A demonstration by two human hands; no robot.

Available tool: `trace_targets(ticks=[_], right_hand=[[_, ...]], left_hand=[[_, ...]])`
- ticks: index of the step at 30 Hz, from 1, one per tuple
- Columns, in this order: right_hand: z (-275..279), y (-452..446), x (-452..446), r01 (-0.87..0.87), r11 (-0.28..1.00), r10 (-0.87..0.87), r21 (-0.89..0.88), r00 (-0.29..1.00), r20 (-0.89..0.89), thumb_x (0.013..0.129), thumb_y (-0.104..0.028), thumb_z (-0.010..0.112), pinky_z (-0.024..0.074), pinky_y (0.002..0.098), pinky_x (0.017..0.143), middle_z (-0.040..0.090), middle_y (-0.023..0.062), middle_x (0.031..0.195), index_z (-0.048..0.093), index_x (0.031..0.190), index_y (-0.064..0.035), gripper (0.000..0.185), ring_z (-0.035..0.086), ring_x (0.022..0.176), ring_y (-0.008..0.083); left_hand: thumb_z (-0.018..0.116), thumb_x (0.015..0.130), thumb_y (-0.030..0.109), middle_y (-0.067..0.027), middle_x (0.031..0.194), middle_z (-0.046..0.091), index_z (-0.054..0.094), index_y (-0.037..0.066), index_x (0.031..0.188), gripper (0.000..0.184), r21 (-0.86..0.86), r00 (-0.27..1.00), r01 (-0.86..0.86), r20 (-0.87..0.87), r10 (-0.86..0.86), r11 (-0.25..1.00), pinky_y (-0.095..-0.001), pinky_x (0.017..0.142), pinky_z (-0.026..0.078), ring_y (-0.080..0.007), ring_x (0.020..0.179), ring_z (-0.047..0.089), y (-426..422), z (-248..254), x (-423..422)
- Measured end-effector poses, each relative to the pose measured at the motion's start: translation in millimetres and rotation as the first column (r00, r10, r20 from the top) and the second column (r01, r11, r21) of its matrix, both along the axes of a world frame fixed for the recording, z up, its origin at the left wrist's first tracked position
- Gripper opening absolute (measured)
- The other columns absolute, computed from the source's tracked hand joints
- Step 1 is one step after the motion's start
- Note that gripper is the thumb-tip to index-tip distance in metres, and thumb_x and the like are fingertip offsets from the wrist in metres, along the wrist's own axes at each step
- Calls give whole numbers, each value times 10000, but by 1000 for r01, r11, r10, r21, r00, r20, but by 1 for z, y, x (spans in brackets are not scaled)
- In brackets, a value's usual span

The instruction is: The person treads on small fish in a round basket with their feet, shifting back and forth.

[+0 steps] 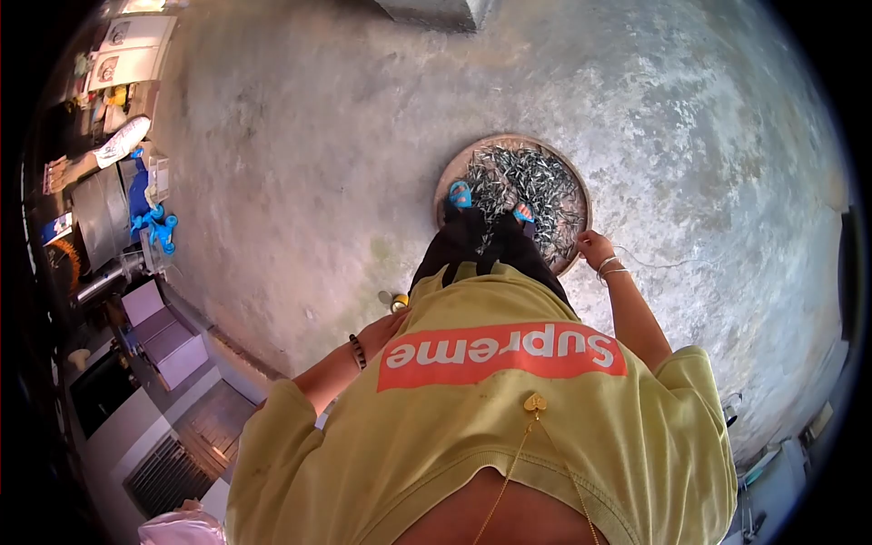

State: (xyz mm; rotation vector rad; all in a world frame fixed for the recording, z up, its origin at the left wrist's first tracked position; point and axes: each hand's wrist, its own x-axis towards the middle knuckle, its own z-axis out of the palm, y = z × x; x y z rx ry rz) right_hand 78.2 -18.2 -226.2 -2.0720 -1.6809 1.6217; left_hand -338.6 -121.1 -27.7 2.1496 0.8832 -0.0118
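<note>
My right hand is closed, its fingers pinched beside the right rim of a round tray. A thin pale cord trails from it to the right across the floor. Many small dark and silvery pieces, like small fish, cover the tray. My left hand rests against my side by the shirt hem; its fingertips are hidden. Just beyond it is a small yellow round object, partly covered. My feet in blue sandals overlap the tray in view.
Grey concrete floor surrounds the tray. A concrete block stands at the top. Along the left are a white shoe, blue objects, boxes and a vented panel. Assorted items line the lower right edge.
</note>
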Motion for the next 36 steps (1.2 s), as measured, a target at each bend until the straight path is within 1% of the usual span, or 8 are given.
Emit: trace_targets(ticks=[3, 9, 13, 15, 20, 27, 29, 36], right_hand=[[-6, -8, 3, 42, 996, -45, -78, 998, -32, 618, -234, 491, 397, 304, 628, 531, 136, 717, 512, 764, -52, 234, 511, 693, 246], [-2, -17, 12, 42, 996, -43, -84, 999, -17, 622, -250, 507, 385, 308, 657, 527, 139, 735, 515, 757, -45, 245, 496, 727, 261], [-3, -10, 18, -45, 998, 45, 39, 999, 5, 659, -145, 480, 413, 240, 487, 531, 85, 596, 499, 757, -25, 156, 512, 508, 132], [-2, -2, 19, 41, 997, -39, -61, 999, 33, 625, -219, 479, 389, 309, 655, 528, 136, 751, 519, 782, -67, 223, 496, 733, 265], [12, 7, 17, 52, 998, -52, -32, 999, 12, 626, -223, 466, 389, 311, 652, 529, 138, 741, 516, 779, -71, 222, 499, 726, 266], [12, -2, 16, 54, 998, -52, -37, 997, 56, 622, -232, 465, 388, 309, 652, 527, 140, 741, 519, 775, -88, 217, 499, 723, 264], [9, -6, 17, 43, 999, -42, -29, 998, 45, 620, -230, 463, 388, 310, 654, 528, 139, 741, 521, 775, -89, 218, 500, 722, 264], [16, -11, 24, 217, 976, -217, 11, 976, 24, 630, -221, 474, 392, 300, 656, 534, 133, 736, 525, 791, -72, 226, 508, 716, 250]], left_hand=[[427, 671, 154, -164, 1099, 288, 220, -3, 1107, 508, -69, 998, -62, -11, 61, 996, -308, 758, 352, -255, 988, 339, 3, 20, 10], [408, 689, 174, -159, 1106, 284, 236, 16, 1108, 479, -249, 981, -164, -143, 132, 955, -304, 770, 348, -253, 991, 338, -5, 29, 21], [398, 699, 187, -152, 1105, 291, 242, 22, 1105, 465, -158, 988, -116, -115, 98, 981, -294, 789, 337, -251, 990, 338, -6, 32, 25], [399, 698, 183, -149, 1103, 295, 243, 20, 1104, 465, -92, 993, -76, -95, 67, 993, -291, 799, 328, -248, 993, 334, -11, 19, 22], [400, 692, 147, -141, 1100, 302, 274, 14, 1088, 436, 144, 981, 146, -152, -124, 979, -291, 825, 298, -231, 1015, 308, -18, -2, 16], [398, 697, 153, -142, 1097, 306, 278, 17, 1087, 431, 148, 971, 178, -186, -149, 973, -285, 822, 301, -224, 1014, 309, -23, -22, 8], [409, 697, 186, -149, 1098, 305, 272, 20, 1094, 452, -174, 986, -150, -101, 134, 973, -286, 815, 306, -235, 1007, 315, -14, -18, 9], [437, 683, 219, -170, 1090, 305, 252, 20, 1103, 500, -331, 996, -83, -13, 83, 940, -295, 800, 315, -269, 964, 348, 46, -2, 28]])
